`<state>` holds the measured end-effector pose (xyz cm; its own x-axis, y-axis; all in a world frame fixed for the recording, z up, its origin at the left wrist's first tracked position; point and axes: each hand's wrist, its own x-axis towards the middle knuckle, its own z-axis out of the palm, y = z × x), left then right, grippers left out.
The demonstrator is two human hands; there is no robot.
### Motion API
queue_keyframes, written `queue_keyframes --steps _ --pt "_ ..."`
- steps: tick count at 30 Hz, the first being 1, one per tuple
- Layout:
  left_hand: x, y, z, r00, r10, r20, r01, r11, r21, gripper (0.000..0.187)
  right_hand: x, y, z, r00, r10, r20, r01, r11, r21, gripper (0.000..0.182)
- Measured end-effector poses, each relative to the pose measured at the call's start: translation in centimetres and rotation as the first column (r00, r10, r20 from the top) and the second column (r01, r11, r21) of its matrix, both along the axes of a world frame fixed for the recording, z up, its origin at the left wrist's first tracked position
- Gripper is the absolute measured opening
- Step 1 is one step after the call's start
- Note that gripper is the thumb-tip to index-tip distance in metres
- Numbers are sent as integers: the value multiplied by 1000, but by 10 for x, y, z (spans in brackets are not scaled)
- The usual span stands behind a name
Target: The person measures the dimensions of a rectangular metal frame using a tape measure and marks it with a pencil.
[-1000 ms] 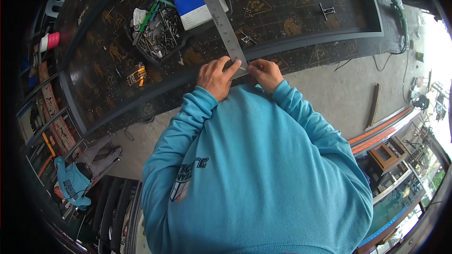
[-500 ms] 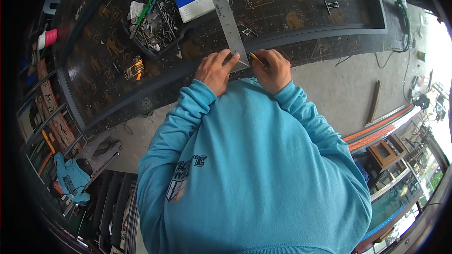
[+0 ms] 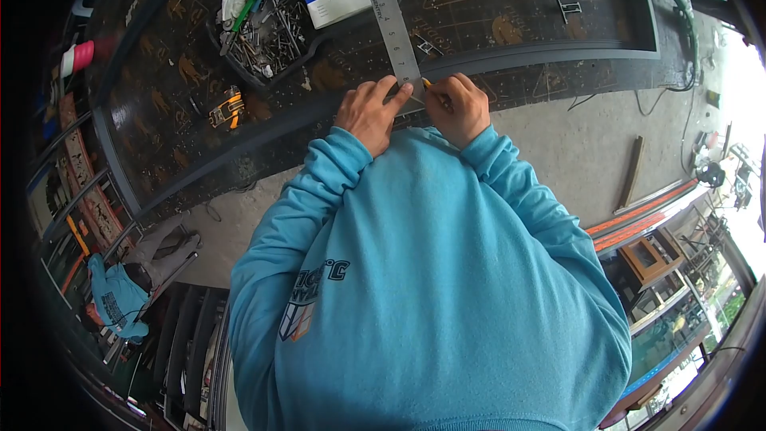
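Note:
My left hand (image 3: pixel 369 116) grips the lower end of a steel try square (image 3: pixel 391 28), its thumb lying over the blade near the 8 mark. The blade points away from me across a dark grey metal frame (image 3: pixel 511 60). Just right of the blade, my right hand (image 3: pixel 463 112) is closed around a yellow pencil (image 3: pixel 427 83) with its tip by the square's edge. My fingers hide most of the pencil and part of the square's stock.
A black tray (image 3: pixel 302 64) of screws stands beyond my left hand, with a blue and white box (image 3: pixel 343 4) over it. A yellow tape measure (image 3: pixel 227 108) and a small metal profile (image 3: pixel 568 9) lie on the table. Another person (image 3: pixel 120 295) is at lower left.
The view has shifted slightly, so the table items sit a little higher. Both hands keep hold of the square and pencil; the pencil shows less between my right fingers and the blade.

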<state>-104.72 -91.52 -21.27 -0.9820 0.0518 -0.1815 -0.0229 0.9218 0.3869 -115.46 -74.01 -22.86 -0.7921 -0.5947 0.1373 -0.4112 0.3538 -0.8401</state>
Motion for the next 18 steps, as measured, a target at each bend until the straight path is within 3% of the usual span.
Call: queue_keyframes --steps 6,8,9,11,12,17,18 --pt "-3 1 4 998 14 64 -16 999 31 66 -3 6 -2 997 -7 72 5 1000 21 10" --pt "-1 0 -2 999 14 -44 -13 1000 21 60 -5 27 -17 939 312 143 -340 901 269 9" --pt "1 -2 -4 999 4 -51 -3 1000 21 60 -2 32 -12 943 303 136 -330 904 272 9" --pt "1 -3 -7 993 57 -103 -45 993 113 59 -2 42 -1 957 114 266 -157 976 148 8" --pt "-2 -3 0 989 105 -100 -84 978 193 54 -5 45 3 966 105 234 -136 984 118 10" --pt "6 -8 18 976 190 -109 -161 961 225 51 -25 48 28 979 19 204 -36 996 77 9" --pt "9 -8 25 958 288 3 -274 908 318 51 -30 46 35 965 -100 243 88 994 59 12"
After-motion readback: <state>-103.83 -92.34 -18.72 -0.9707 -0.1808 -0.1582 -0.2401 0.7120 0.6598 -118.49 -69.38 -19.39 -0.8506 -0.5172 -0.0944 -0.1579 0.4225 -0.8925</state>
